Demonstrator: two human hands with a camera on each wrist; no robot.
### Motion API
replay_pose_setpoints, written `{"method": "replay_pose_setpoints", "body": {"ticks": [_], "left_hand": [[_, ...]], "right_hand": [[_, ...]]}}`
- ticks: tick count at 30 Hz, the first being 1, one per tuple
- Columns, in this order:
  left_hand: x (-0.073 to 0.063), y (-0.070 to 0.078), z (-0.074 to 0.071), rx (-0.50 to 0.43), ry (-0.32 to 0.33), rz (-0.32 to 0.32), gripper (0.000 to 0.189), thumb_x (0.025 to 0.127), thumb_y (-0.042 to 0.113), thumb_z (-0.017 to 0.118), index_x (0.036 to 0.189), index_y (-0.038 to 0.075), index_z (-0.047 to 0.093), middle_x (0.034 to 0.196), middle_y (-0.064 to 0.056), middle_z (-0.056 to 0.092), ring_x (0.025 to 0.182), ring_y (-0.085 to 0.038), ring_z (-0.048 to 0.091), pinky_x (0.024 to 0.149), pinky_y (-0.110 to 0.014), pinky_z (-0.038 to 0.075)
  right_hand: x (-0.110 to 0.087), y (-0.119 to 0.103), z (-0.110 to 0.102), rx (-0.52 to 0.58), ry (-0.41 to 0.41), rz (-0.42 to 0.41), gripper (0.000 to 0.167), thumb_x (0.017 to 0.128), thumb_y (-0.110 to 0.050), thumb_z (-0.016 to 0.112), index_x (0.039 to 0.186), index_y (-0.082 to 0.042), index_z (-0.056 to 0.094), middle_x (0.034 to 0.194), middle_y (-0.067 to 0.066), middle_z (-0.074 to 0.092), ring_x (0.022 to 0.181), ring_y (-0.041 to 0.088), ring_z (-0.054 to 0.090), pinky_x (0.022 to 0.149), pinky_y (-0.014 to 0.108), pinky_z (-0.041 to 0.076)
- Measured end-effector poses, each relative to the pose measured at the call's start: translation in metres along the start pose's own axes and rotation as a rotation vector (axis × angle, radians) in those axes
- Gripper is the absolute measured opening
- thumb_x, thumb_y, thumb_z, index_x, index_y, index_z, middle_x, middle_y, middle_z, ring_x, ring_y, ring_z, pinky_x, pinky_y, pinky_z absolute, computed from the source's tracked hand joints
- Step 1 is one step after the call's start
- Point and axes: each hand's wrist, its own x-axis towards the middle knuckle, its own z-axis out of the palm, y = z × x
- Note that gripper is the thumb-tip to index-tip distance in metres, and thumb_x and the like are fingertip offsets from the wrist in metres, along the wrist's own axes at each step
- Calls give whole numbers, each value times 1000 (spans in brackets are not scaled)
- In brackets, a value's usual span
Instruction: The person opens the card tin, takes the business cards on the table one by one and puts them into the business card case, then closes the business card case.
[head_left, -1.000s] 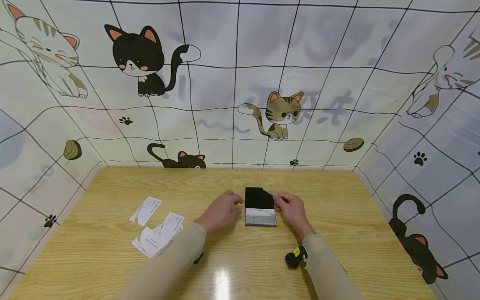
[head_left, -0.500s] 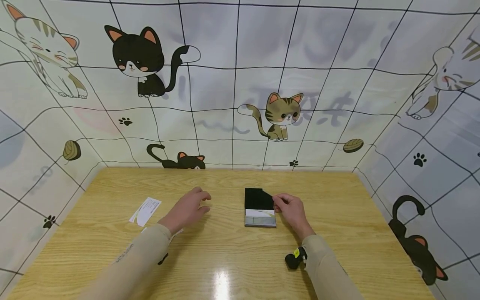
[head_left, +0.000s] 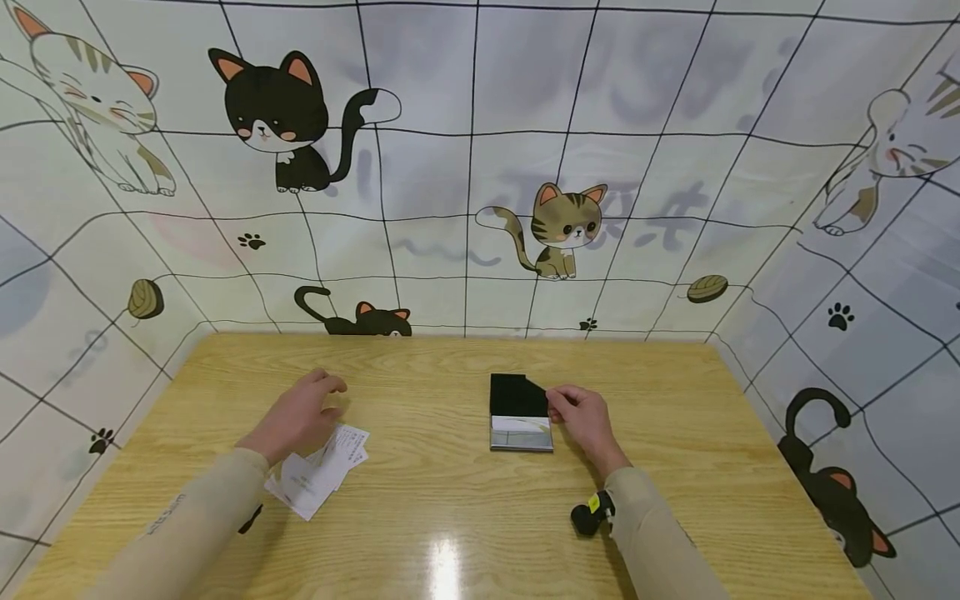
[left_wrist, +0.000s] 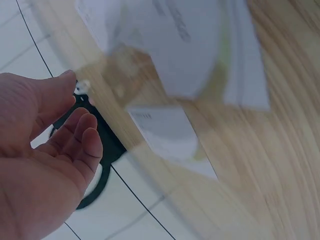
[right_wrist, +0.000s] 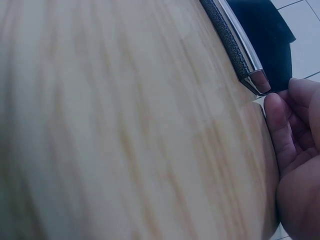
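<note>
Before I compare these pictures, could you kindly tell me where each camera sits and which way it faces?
Head: worn on the head, facing forward and down over the table to the cat-print wall; left hand, right hand and sleeves show.
Left wrist: on that wrist, looking past the left hand to the loose cards; only that hand shows.
Right wrist: on that wrist, looking across the table to the card case, whose lid the right hand pinches; only that hand shows.
Both the head and right wrist views show the card case.
</note>
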Motion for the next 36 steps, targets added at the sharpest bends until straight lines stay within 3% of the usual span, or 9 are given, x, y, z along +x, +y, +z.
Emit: {"method": "replay_pose_setpoints", "body": {"ticks": [8, 14, 22, 31, 36], "left_hand": [[-6, -32, -18, 80, -43, -9, 46, 79, -9, 79, 122, -3, 66, 120, -21, 60, 106, -40, 61, 91, -57, 53], [-8, -37, -27, 88, -129, -13, 56, 72, -10, 84, 124, -2, 65, 128, -26, 57, 116, -48, 56, 96, -62, 49], [-9, -41, -27, 107, -198, -39, 68, 62, -6, 90, 124, 6, 67, 122, -21, 57, 106, -40, 53, 87, -57, 53], [-8, -46, -26, 144, -224, -57, 62, 67, 7, 95, 123, 10, 69, 121, -20, 57, 102, -36, 52, 85, -54, 52], [-8, -50, -25, 168, -215, -36, 56, 69, 14, 96, 118, 10, 69, 118, -20, 59, 99, -35, 53, 85, -54, 52]], "right_hand": [[-1, -2, -1, -3, 0, -1, 22, 102, -18, 67, 94, -1, 77, 76, 6, 70, 69, 13, 63, 71, 24, 52], [-1, -2, 1, 0, 6, 1, 20, 101, -16, 68, 92, -1, 76, 74, 5, 69, 68, 14, 62, 70, 23, 52], [-1, -3, 1, -1, 1, 13, 21, 102, -17, 68, 93, 0, 76, 75, 5, 69, 69, 15, 62, 71, 24, 52], [0, -2, 0, 4, -3, 29, 21, 102, -17, 67, 96, 1, 76, 77, 5, 70, 71, 14, 64, 71, 24, 53], [-1, -4, -1, 17, -24, 44, 21, 102, -17, 67, 100, 1, 76, 81, 7, 71, 73, 14, 65, 70, 24, 55]]}}
